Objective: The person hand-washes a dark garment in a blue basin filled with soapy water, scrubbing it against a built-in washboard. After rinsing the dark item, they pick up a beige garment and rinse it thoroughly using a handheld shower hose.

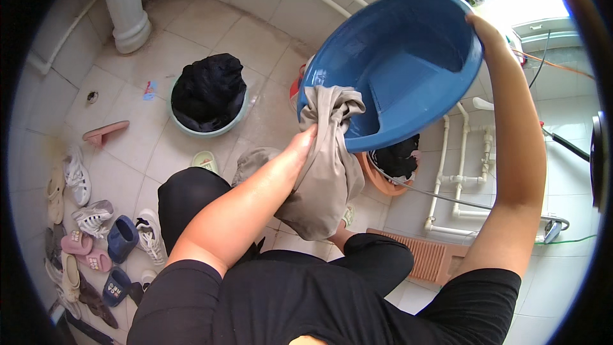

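A large blue plastic basin [408, 86] is held up and tilted, its hollow side facing me. At its upper right rim my right hand [488, 30] grips the edge, with most of the fingers hidden behind it. Bunched grey-beige cloth [329, 185], which looks like a garment, hangs from my left hand [305, 148] at the basin's lower left rim. My left fingers are closed and mostly covered by the fabric; whether they also hold the rim I cannot tell. Part of the cloth lies against the basin's edge, and the rest droops toward my knees.
Black clothes [207, 89] fill a pale green basin [211, 133] on the tiled floor. An orange basin [377, 179] holds dark clothes. Shoes and slippers [121, 239] crowd the left. White pipes [440, 179], a shower hose and a brown washboard-like slab [421, 257] are at right.
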`<state>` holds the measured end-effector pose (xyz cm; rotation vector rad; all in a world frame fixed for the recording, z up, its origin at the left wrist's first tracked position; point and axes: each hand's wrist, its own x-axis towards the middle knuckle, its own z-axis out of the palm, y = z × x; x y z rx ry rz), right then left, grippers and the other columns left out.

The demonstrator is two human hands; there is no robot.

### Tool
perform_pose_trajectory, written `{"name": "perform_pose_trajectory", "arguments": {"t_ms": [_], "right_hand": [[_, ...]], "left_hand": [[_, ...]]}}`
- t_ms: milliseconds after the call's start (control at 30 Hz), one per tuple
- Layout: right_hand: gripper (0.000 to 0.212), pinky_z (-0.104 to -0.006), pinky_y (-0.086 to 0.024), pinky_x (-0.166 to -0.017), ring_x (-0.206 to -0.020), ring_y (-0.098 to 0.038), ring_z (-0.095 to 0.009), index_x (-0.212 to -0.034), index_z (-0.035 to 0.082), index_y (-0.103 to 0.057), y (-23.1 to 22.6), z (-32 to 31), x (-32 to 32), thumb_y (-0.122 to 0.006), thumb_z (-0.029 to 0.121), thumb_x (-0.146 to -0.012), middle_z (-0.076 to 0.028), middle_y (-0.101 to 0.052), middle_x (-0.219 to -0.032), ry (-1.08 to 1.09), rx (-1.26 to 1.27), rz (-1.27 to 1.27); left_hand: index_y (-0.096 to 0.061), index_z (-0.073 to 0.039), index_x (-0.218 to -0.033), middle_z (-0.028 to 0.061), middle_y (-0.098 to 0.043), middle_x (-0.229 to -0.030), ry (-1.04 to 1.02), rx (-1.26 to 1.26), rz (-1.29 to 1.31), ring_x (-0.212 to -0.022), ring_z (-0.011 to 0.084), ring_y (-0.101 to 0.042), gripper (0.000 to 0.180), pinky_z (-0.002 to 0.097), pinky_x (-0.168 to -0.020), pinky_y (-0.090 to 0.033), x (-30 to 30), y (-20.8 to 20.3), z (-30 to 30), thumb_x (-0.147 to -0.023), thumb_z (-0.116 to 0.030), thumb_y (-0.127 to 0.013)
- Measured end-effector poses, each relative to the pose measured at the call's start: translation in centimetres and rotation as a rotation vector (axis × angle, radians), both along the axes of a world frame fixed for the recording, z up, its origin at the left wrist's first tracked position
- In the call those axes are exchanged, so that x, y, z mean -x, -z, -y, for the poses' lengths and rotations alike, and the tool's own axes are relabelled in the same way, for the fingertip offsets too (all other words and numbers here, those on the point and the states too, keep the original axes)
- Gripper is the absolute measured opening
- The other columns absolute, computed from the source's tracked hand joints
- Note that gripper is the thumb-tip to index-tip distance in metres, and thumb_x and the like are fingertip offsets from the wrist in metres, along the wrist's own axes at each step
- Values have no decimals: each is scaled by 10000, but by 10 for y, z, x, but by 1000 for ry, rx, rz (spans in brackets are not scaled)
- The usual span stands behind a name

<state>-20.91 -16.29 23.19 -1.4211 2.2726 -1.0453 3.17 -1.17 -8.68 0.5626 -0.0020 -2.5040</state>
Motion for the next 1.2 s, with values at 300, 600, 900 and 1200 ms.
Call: {"name": "perform_pose_trajectory", "arguments": {"t_ms": [300, 600, 900, 1200], "right_hand": [[252, -391, -541, -684, -705, -621, -254, -957, -38, -577, 113, -233, 137, -622, 124, -770, -142, -628, -828, 309, -226, 610], [498, -523, -385, -996, -1073, -512, -389, -1187, -73, -437, 263, -379, 75, -526, 53, -714, -226, -524, -1179, 619, -17, 1174], [389, -525, -458, -890, -986, -531, -383, -1096, -128, -449, 353, -423, 44, -496, -12, -728, -246, -514, -1093, 646, 191, 1386], [349, -514, -488, -843, -947, -546, -367, -1053, -76, -432, 337, -437, 23, -492, -29, -713, -225, -506, -1037, 755, 229, 1217]], "left_hand": [[-601, 46, -1036, 101, -642, -880, -216, 536, 420, -749, 158, -614, 414, 291, -667, -508, -76, -61, -1, -860, -328, -610], [-586, 19, -1103, 90, -634, -1039, -383, 1085, 925, -924, 159, -577, 337, 281, -854, -441, -114, -34, 4, -883, -232, -547], [-577, 23, -1137, 98, -625, -1067, -875, 1011, 1179, -970, 188, -572, 393, 306, -881, -424, -151, -93, 12, -879, -274, -575], [-600, 13, -1114, 121, -630, -1070, -1265, 1216, 1020, -945, 197, -599, 408, 317, -856, -457, -136, -256, -10, -843, -291, -625]]}}
